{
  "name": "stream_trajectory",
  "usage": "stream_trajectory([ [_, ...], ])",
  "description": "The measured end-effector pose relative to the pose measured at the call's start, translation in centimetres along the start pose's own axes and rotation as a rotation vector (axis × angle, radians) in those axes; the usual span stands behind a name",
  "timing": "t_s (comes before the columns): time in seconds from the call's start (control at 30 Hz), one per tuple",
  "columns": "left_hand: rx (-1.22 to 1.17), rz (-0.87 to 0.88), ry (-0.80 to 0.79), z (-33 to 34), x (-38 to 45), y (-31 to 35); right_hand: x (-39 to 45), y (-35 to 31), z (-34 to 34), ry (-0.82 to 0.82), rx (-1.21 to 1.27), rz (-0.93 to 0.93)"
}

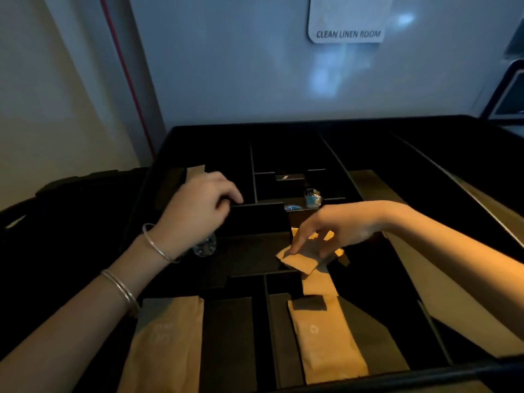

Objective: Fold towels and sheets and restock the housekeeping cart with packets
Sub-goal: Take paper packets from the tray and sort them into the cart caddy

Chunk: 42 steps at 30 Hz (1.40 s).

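The housekeeping cart's black divided top tray (283, 129) fills the view. My right hand (337, 228) reaches into a middle compartment, fingers spread down on a small pile of tan paper packets (300, 260); it touches them without a closed grip. My left hand (198, 211), with bracelets on the wrist, hovers with curled fingers over the left side of the tray, near a divider; whether it holds something I cannot tell. Long tan packets lie in the near compartments, one at the left (167, 344) and one at the right (326, 341).
A small clear jar with blue contents (312, 197) stands in a centre compartment. A clear bottle top (205, 246) shows under my left wrist. A wall sign reads CLEAN LINEN ROOM (348, 34). A dark bag (71, 222) hangs on the cart's left.
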<state>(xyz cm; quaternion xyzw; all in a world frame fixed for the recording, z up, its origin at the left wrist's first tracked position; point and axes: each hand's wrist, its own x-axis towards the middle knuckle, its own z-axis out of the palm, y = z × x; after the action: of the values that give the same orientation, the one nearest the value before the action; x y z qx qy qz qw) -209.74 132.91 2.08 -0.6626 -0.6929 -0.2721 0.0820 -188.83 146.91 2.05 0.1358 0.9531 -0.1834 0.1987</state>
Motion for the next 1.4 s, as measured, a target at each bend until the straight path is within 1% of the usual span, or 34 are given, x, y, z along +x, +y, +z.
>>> stream_trajectory([
  [0.07,-0.024,0.045,-0.157,1.0,0.0,1.9,0.0,0.0,0.4,-0.001,0.005,0.008],
  [0.13,-0.09,0.032,-0.305,2.0,0.1,3.3,0.4,0.0,0.6,0.073,-0.023,-0.008],
  [0.2,-0.147,0.003,-0.378,2.6,0.2,4.1,0.5,0.0,0.4,0.172,-0.044,-0.02],
  [0.23,-0.166,-0.01,-0.387,2.7,0.2,4.3,0.5,0.1,0.2,0.244,-0.019,-0.021],
  [0.3,-0.233,-0.057,-0.358,2.9,0.3,4.1,0.3,0.2,-0.4,0.408,0.109,-0.026],
  [0.37,-0.382,-0.146,-0.293,3.0,0.3,3.6,0.4,0.0,-0.7,0.552,0.261,-0.03],
  [0.47,-0.697,-0.328,-0.207,2.8,0.3,3.3,0.9,-0.5,-0.5,0.711,0.456,-0.038],
  [0.5,-0.763,-0.367,-0.185,2.7,0.2,3.3,1.1,-0.7,-0.4,0.764,0.518,-0.035],
  [0.57,-0.802,-0.368,-0.115,2.4,0.2,3.3,1.4,-1.1,-0.3,0.829,0.681,-0.038],
  [0.6,-0.813,-0.359,-0.072,2.3,0.2,3.4,1.5,-1.4,-0.3,0.83,0.79,-0.056],
  [0.67,-0.877,-0.382,0.008,1.9,0.4,3.4,1.4,-1.8,-0.1,0.77,1.037,-0.108],
  [0.7,-0.924,-0.416,0.042,1.7,0.5,3.3,1.3,-1.9,-0.1,0.723,1.118,-0.126],
  [0.73,-0.969,-0.455,0.069,1.5,0.6,3.2,1.1,-1.9,-0.1,0.677,1.147,-0.133],
  [0.83,-1.04,-0.527,0.102,1.1,0.8,2.8,0.5,-1.9,0.0,0.586,1.097,-0.111],
  [0.93,-1.037,-0.538,0.106,1.1,0.8,2.6,0.3,-2.0,0.0,0.584,1.066,-0.086],
  [1.0,-0.999,-0.524,0.097,1.1,0.8,2.5,0.2,-2.3,-0.3,0.605,1.051,-0.083],
  [1.07,-0.958,-0.487,0.066,1.3,0.7,2.6,0.3,-2.6,-0.6,0.62,0.976,-0.066],
  [1.2,-0.91,-0.438,0.038,1.4,0.6,2.7,0.8,-3.1,-1.0,0.574,0.808,-0.006],
  [1.3,-0.832,-0.446,0.034,1.5,0.8,2.2,1.2,-2.5,-2.4,0.672,0.856,0.009],
  [1.4,-0.609,-0.404,-0.074,1.7,1.0,1.6,1.9,-0.9,-5.4,0.866,0.942,0.005],
])
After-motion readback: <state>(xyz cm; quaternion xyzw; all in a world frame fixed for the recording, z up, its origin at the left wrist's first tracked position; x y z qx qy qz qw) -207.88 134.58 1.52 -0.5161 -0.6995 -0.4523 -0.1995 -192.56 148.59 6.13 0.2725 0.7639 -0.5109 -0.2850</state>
